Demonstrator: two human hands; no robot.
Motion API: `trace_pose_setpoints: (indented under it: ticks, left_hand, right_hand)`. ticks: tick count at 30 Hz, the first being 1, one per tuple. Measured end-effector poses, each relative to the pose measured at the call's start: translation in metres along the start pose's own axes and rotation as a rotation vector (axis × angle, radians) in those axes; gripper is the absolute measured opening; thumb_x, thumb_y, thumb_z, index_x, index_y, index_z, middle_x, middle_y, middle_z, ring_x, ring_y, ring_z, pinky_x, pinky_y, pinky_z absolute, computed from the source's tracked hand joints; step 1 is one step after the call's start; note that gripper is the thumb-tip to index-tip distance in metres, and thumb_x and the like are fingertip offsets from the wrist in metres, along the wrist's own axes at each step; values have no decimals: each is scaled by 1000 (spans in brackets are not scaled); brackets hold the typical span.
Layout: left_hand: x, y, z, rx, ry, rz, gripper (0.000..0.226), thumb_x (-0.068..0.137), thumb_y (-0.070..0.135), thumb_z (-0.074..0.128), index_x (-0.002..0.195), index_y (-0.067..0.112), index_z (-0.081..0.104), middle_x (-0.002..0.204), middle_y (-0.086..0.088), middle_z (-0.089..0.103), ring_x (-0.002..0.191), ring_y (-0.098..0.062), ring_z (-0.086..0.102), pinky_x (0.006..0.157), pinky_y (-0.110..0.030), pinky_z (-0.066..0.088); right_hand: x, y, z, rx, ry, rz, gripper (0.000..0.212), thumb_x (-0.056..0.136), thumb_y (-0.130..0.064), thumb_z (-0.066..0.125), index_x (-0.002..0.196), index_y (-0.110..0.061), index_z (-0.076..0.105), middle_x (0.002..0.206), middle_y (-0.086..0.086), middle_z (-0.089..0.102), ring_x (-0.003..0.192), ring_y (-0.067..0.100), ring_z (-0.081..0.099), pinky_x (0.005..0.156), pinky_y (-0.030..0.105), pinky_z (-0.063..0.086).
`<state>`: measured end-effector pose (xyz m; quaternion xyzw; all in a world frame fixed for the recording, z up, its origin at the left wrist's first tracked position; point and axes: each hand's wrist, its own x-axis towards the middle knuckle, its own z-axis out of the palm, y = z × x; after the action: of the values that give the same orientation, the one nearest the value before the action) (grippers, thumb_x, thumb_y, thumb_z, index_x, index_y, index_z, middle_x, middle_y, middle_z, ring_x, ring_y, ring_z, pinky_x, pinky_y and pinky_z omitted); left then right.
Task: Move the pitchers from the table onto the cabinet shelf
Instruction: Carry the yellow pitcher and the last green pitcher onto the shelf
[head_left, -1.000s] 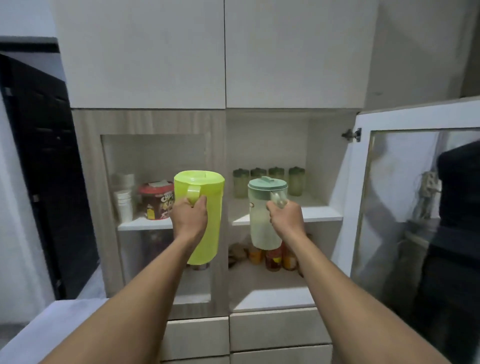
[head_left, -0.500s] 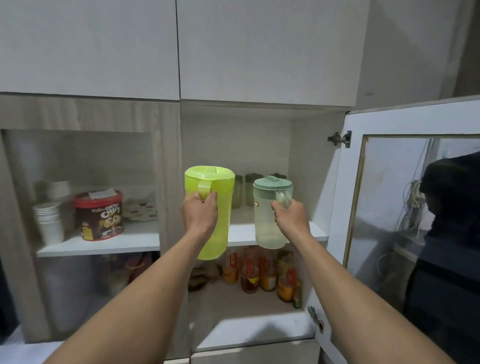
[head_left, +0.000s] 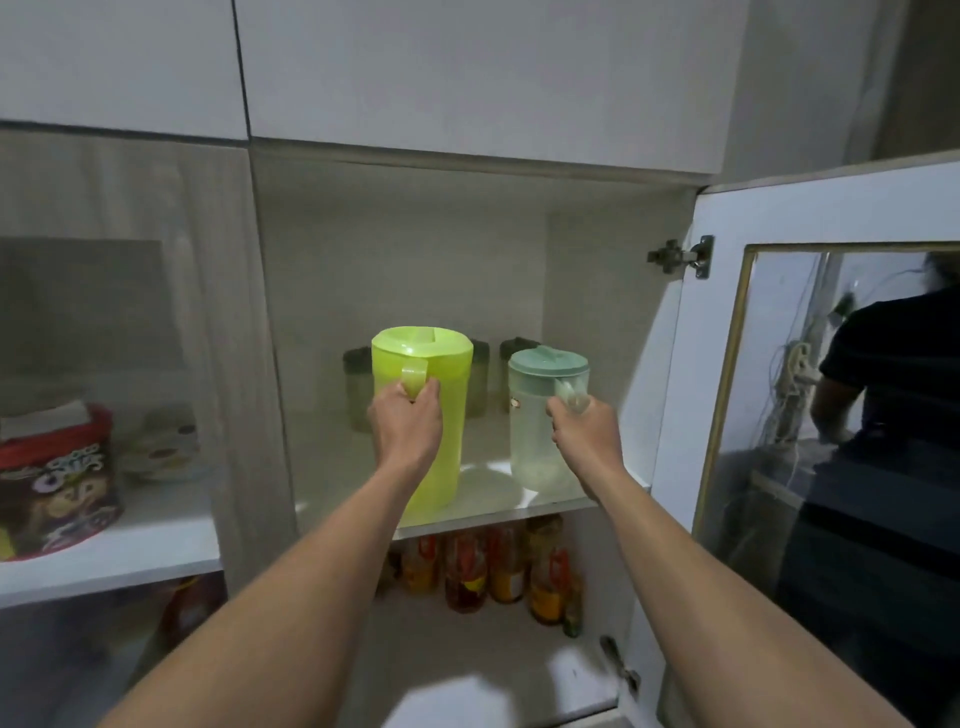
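My left hand (head_left: 406, 426) grips the handle of a lime-green pitcher (head_left: 447, 395) with a matching lid. It stands upright over the front of the white cabinet shelf (head_left: 488, 506); its base looks to be resting on the shelf. My right hand (head_left: 584, 434) holds the handle of a clear pitcher (head_left: 532, 421) with a pale green lid. This one is upright too, its base at or just above the shelf near the right front edge. The two pitchers stand side by side, apart.
Several dark-lidded jars (head_left: 358, 384) stand at the back of the shelf. Bottles (head_left: 498, 566) fill the shelf below. The glass cabinet door (head_left: 831, 415) hangs open on the right. Behind the left glass pane sits a red cereal tub (head_left: 57, 483).
Both hands have carried the pitchers forward and into the cabinet, from in front of the shelf edge to over the shelf. I have moved closer to the cabinet.
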<state>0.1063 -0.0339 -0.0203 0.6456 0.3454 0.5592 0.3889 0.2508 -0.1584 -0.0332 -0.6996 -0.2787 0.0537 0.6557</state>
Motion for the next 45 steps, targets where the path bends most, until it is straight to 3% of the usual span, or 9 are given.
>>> trace_pose_setpoints:
  ticks: [17,21,28,32,36,38,40,42,45]
  left_hand:
    - [99,-82,160,15,-41,-64,39,87,28,59,54,12,49,51,-5,51,50,-23,48,53,-33,43]
    - [120,-99,194,19,-63,-141,39,92,21,57,57,11,44,51,-6,44,52,-26,45,50,-31,33]
    - [148,-112,237,142,-48,-130,47,97,28,56,58,7,39,64,-13,47,77,-42,58,62,-36,32]
    - [160,-114,252,153,-19,-139,46,96,27,58,59,6,39,75,-25,55,83,-43,60,64,-37,33]
    - [165,-116,256,179,-30,-130,50,95,26,59,54,14,35,64,-9,46,83,-43,59,64,-35,30]
    - [166,-116,256,227,-54,-141,45,96,34,57,61,9,45,68,-10,51,88,-42,60,65,-36,34]
    - [167,-114,255,287,-83,-147,48,93,50,55,92,3,66,94,-17,67,100,-40,62,76,-39,47]
    - [166,-113,252,328,-104,-183,70,87,62,55,130,7,59,125,-16,64,116,-38,58,92,-42,50]
    - [161,-105,242,364,-89,-157,80,78,67,63,134,11,50,131,-15,59,121,-38,54,94,-43,49]
  right_hand:
    - [178,95,38,-22,75,119,17,94,-27,65,83,-14,66,71,2,64,62,15,60,57,28,47]
    - [216,116,53,-11,49,132,13,92,-23,67,83,-12,68,74,6,67,64,19,60,61,33,48]
    - [257,145,74,26,19,143,27,88,-15,69,66,-15,54,56,1,54,53,20,45,56,28,35]
    - [275,153,79,-18,16,151,29,86,-22,68,63,-14,53,57,7,57,55,24,50,58,35,40]
    - [285,158,79,-96,-7,152,24,81,-32,66,74,-9,64,72,15,71,68,36,67,65,47,55]
    - [284,153,77,-162,-37,140,24,84,-34,69,88,-10,68,87,15,75,84,38,71,70,43,55]
    - [279,145,72,-246,-71,128,34,89,-36,72,106,-7,67,102,13,73,97,37,69,71,31,47]
    - [275,139,67,-305,-86,125,46,89,-41,74,114,-6,61,105,12,70,100,35,67,71,27,42]
    - [269,133,59,-395,-97,111,64,81,-49,80,121,-6,52,108,11,64,102,35,65,71,29,45]
